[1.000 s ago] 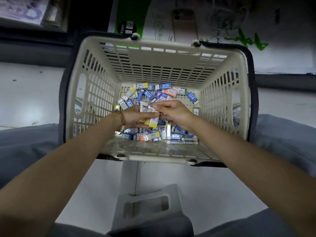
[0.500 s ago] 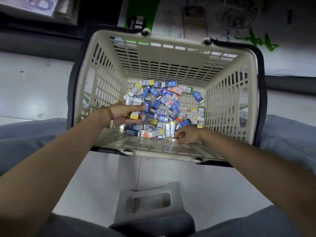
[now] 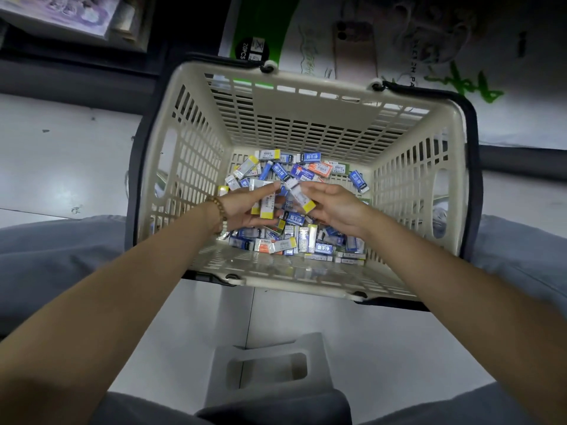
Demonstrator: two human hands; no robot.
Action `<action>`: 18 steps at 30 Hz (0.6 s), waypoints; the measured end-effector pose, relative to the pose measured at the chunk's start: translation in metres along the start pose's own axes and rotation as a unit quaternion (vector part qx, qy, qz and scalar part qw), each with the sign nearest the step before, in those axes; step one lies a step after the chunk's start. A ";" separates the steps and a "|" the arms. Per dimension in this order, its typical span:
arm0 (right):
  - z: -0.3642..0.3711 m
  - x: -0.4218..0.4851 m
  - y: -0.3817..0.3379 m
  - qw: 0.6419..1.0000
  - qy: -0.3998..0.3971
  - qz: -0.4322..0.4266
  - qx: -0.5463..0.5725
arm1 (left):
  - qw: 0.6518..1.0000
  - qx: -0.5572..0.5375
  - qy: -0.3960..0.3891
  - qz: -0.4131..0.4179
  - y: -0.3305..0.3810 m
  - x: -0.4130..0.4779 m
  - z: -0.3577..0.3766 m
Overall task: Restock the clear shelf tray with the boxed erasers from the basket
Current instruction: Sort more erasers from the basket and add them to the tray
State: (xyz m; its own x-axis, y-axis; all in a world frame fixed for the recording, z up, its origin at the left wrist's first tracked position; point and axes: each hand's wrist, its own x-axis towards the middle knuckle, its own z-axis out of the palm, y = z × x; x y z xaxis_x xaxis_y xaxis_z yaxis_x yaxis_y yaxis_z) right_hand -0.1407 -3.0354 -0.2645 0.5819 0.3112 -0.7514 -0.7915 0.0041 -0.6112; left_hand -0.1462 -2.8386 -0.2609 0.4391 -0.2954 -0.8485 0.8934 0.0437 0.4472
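Now left hand (image 3: 245, 210) grips yellow-ended eraser boxes (image 3: 267, 207); right hand (image 3: 334, 207) pinches single box (image 3: 302, 199) just beside, over basket (image 3: 306, 280).

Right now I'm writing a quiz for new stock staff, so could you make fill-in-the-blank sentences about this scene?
The bead bracelet sits on the ____ wrist.
The right hand pinches a white box with a ____ end.
The left hand grips a stack of boxed erasers inside the beige ____.
Missing words: left; yellow; basket.
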 end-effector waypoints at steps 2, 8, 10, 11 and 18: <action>0.010 0.001 -0.004 0.999 -0.008 -0.013 -0.034 | 1.000 -0.012 0.009 0.000 0.001 0.004 0.005; -0.009 0.005 0.016 0.985 0.077 -0.006 -0.157 | 0.998 -0.029 0.045 0.029 -0.001 0.010 0.003; -0.026 0.008 0.036 0.928 0.064 0.027 -0.367 | 0.998 -0.008 0.066 0.013 -0.001 0.009 -0.005; -0.031 0.010 0.046 0.900 0.044 0.039 -0.433 | 0.997 0.004 0.072 0.005 -0.002 0.008 -0.009; -0.033 0.012 0.065 0.859 0.017 0.000 -0.512 | 0.998 -0.016 0.062 -0.008 0.002 0.013 -0.007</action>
State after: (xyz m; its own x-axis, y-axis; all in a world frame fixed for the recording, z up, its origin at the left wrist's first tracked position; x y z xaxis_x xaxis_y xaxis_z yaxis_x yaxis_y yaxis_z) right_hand -0.1785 -3.0628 -0.3214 0.6007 0.2825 -0.7479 -0.2221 -0.8397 -0.4956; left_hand -0.1383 -2.8352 -0.2731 0.4307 -0.1761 -0.8851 0.9024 0.0716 0.4249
